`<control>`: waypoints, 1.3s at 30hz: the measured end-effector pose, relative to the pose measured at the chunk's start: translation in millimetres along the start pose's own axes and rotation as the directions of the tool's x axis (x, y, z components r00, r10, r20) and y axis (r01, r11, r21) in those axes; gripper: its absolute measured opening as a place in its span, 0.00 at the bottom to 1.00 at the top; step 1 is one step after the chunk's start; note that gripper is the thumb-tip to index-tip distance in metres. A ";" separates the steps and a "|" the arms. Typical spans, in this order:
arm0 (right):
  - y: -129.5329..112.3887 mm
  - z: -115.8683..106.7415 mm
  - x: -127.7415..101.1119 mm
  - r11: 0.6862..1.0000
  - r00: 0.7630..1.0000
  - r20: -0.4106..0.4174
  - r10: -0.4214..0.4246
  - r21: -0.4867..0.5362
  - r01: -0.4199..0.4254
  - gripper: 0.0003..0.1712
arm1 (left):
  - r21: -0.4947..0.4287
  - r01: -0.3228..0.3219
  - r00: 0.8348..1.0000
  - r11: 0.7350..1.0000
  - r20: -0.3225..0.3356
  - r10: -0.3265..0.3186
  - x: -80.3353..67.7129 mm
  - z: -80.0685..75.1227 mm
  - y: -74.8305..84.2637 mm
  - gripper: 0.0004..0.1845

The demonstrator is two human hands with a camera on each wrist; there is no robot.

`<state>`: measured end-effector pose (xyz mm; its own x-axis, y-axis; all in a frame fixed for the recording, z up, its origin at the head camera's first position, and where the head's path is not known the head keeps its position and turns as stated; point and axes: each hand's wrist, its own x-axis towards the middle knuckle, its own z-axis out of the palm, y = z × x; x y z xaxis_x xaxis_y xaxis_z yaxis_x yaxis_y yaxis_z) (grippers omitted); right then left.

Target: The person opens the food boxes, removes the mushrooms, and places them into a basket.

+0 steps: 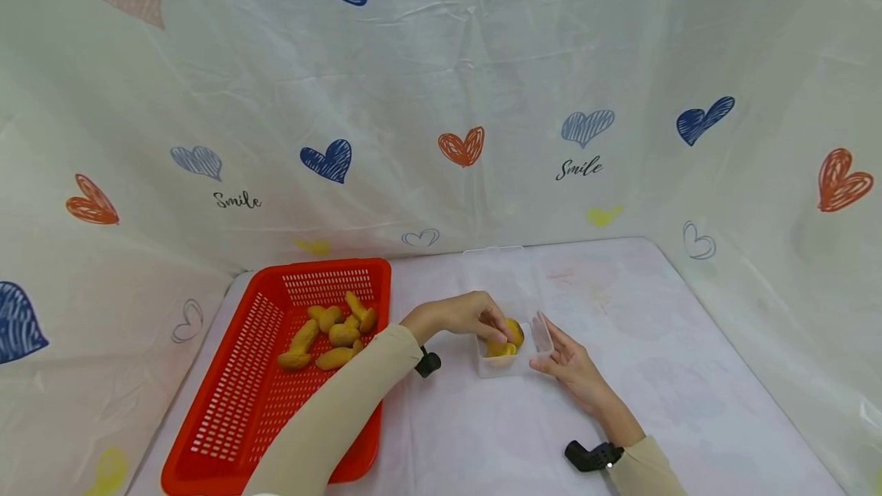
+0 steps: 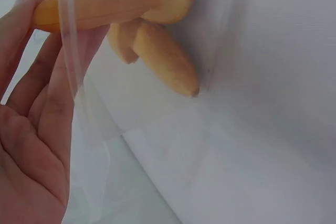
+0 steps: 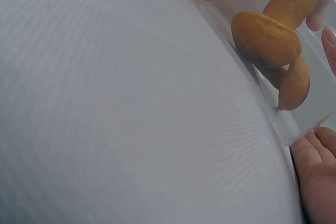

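A clear plastic box [image 1: 503, 370] stands on the white-covered table with brownish-yellow mushrooms inside. My left hand [image 1: 474, 314] reaches into it from the left. Between thumb and fingers, this hand pinches the stem end of a mushroom [image 2: 100, 6], whose cap points away from the fingertips. Below it in the left wrist view lies another mushroom [image 2: 165, 59], seen through the cloudy box wall. My right hand [image 1: 577, 375] holds the box at its right side, thumb near the front. Through the box wall, the right wrist view shows a rounded mushroom cap [image 3: 265, 38] and stems.
To the left stands a red perforated plastic basket [image 1: 227, 404] with several more mushrooms [image 1: 342, 334]; my left sleeve [image 1: 338, 412] crosses over it. Behind the box lies its clear lid [image 1: 492, 270], flat on the table. A curtain with printed hearts [image 1: 462, 145] hangs behind.
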<state>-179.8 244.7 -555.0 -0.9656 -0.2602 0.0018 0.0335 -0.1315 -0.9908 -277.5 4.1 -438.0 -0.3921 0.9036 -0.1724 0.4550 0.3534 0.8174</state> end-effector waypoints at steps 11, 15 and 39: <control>1.4 -1.3 1.2 1.000 1.000 0.004 -0.008 0.003 0.008 0.52 | -0.030 0.021 0.998 0.999 -0.065 -0.023 -0.5 2.0 -2.2 0.08; 1.1 -1.2 1.4 1.000 1.000 0.005 -0.011 0.015 0.011 0.52 | -0.057 0.028 0.998 0.998 -0.056 -0.031 -2.7 2.3 -1.3 0.14; 4.1 -1.5 0.5 1.000 1.000 0.005 -0.014 0.015 0.014 0.53 | -0.037 -0.002 0.998 0.999 -0.063 0.000 1.6 8.4 -2.8 0.16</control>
<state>-180.6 245.4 -559.3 -0.9645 -0.2635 0.0162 0.0242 -0.1494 -0.9885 -272.7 6.7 -445.2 -0.4417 0.8865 -0.1377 0.4259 0.3423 0.8375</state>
